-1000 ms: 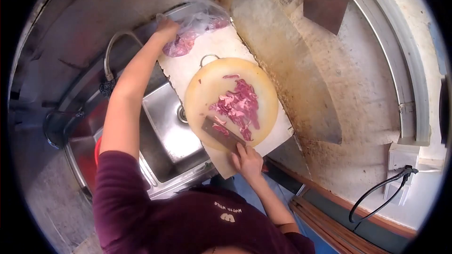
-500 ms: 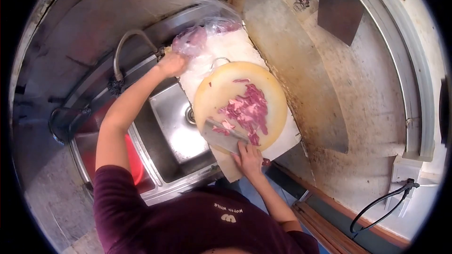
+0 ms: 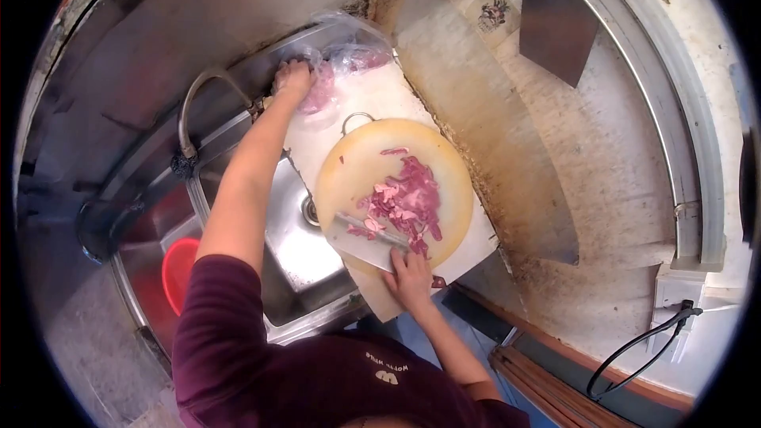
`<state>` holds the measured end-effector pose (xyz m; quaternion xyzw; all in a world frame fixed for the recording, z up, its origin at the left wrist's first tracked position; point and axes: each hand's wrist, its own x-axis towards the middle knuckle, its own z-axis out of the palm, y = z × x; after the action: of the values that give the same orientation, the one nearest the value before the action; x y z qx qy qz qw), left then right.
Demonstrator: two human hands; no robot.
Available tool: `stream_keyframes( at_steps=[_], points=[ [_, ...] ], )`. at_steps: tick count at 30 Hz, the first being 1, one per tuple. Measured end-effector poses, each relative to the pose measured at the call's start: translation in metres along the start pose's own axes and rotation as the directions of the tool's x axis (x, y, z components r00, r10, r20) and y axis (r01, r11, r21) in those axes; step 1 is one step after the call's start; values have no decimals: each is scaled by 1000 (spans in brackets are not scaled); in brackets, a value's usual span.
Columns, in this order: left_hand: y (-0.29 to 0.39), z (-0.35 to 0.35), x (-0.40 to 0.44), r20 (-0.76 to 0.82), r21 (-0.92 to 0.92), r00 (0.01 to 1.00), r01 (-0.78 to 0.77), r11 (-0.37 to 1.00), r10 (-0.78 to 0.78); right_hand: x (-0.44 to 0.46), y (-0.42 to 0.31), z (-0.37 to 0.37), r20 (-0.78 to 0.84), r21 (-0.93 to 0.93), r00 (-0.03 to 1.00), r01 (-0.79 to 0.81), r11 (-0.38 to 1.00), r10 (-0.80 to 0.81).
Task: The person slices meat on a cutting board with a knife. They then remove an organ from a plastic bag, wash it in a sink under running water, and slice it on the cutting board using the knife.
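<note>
My left hand (image 3: 293, 79) is at the left end of a clear plastic bag of pink meat (image 3: 319, 91), its fingers curled on the plastic. My right hand (image 3: 412, 276) grips a cleaver (image 3: 363, 244), whose wide blade lies nearly flat over the near left edge of the round cutting board (image 3: 349, 174). Small meat pieces sit on and beside the blade. A heap of sliced raw meat (image 3: 412, 198) covers the middle of the board, with a single strip near the far edge.
A white board (image 3: 372, 95) lies under the round one. To the left are a metal sink (image 3: 297, 242), a curved faucet (image 3: 190, 111) and a red basin (image 3: 178, 273). A stained wall panel (image 3: 491, 127) stands on the right.
My left hand came back toward me from the bag's far left corner, then moved away again onto its left end. The cleaver blade has tilted flatter, with my right hand still on it.
</note>
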<state>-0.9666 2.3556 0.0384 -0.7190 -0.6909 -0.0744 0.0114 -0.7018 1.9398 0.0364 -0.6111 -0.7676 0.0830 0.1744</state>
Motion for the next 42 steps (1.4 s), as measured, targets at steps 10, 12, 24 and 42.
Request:
stream_keyframes(
  at_steps=[10, 12, 24, 42],
  points=[
    [1, 0, 5, 299, 183, 949, 46, 982, -100, -1, 2, -5, -13, 69, 996, -85, 994, 86],
    [-1, 1, 5, 228, 162, 966, 86, 983, -122, 0, 4, -5, -22, 78, 995, -93, 993, 95],
    [-20, -67, -16, 428, -718, 904, 346, 603, -9, 3, -2, -27, 78, 23, 983, -169, 985, 167],
    [-27, -116, -307, 679, -626, 667, 310, 716, 306, 113, -112, 92, 638, 471, 730, -621, -627, -244]
  ],
)
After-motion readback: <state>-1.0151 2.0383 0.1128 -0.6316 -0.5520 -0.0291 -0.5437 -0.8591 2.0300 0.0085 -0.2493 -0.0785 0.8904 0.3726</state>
